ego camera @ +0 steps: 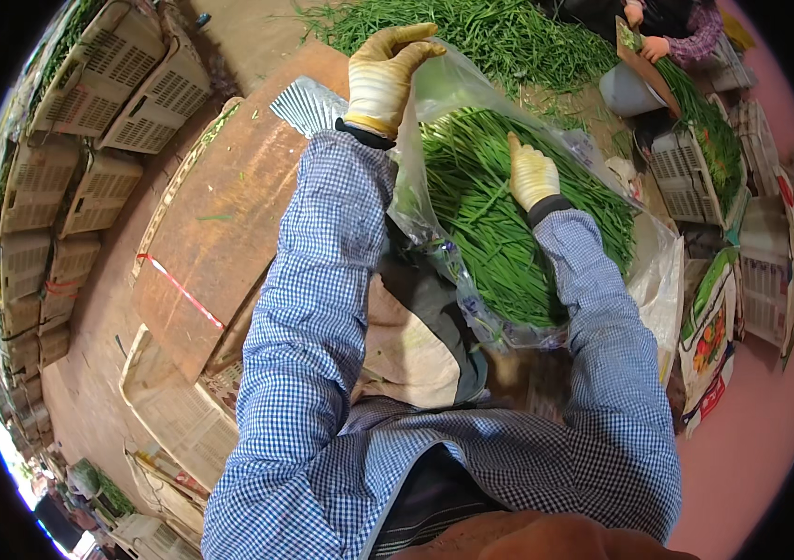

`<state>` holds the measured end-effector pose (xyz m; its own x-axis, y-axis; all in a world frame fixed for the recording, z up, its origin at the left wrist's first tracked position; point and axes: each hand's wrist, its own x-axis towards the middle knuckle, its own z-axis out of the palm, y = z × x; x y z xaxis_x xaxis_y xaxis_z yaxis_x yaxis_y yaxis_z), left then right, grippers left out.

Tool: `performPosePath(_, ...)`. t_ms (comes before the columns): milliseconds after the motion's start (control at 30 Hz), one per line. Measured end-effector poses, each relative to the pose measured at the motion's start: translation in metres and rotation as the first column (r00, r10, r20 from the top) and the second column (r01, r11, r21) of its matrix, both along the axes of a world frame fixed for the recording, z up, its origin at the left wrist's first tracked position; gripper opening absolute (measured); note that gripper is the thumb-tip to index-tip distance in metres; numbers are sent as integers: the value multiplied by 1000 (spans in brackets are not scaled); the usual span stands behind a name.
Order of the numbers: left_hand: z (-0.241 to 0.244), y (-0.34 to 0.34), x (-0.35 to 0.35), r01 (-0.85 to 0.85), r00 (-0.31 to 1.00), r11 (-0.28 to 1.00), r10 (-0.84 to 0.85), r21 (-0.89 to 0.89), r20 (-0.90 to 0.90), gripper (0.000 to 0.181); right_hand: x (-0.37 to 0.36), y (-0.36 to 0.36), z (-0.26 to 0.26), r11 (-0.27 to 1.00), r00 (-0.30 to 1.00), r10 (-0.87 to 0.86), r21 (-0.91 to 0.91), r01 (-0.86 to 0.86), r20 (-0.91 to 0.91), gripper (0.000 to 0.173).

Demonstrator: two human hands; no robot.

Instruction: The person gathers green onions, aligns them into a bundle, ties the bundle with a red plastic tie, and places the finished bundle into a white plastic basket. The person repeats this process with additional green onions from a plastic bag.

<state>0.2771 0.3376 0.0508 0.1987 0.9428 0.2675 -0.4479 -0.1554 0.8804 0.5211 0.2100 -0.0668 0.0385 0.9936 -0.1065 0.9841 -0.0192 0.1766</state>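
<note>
A clear plastic bag [463,80] stands wide at the mouth before me, packed with long green leaves that look like garlic chives [488,224]. My left hand [381,80], in a yellowed white work glove, is raised at the bag's far left rim, the film pinched between thumb and fingertips. Inside the bag's mouth, my right hand [535,171] wears a similar glove and rests on the chives. One of its fingers points away from me; the others are partly hidden, so whether they grip any leaves is unclear. Left of the bag lies a rusty brown board [229,203].
Ridged silvery sheet [309,105] lies on the board's far end. Loose chives [467,35] cover the floor beyond. Plastic crates [110,70] are stacked at left. At far right, a co-worker's hands [649,45] hold greens over a board by a white bucket [628,91]. A printed sack [708,343] stands right.
</note>
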Motion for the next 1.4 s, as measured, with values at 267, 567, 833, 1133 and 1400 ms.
performPosePath(267,6,-2,0,-63,996,997,65,38,-60,29,24,6,52,993,958,-44,-117,11,-283,88)
performPosePath(567,-7,16,-7,-140,990,988,141,-57,18,25,-31,-82,36,991,982,2,-129,-27,-191,95)
performPosePath(833,-2,4,-4,-216,968,976,213,-5,-135,25,-35,-83,33,998,998,27,-60,-31,-61,91)
performPosePath(1133,2,-17,-9,-34,329,778,602,627,-728,79,-34,-100,14,995,990,97,45,-93,-104,91)
performPosePath(1400,-45,-8,34,432,-352,896,61,-104,-934,59,-33,-96,9,999,989,52,-6,-53,-141,91)
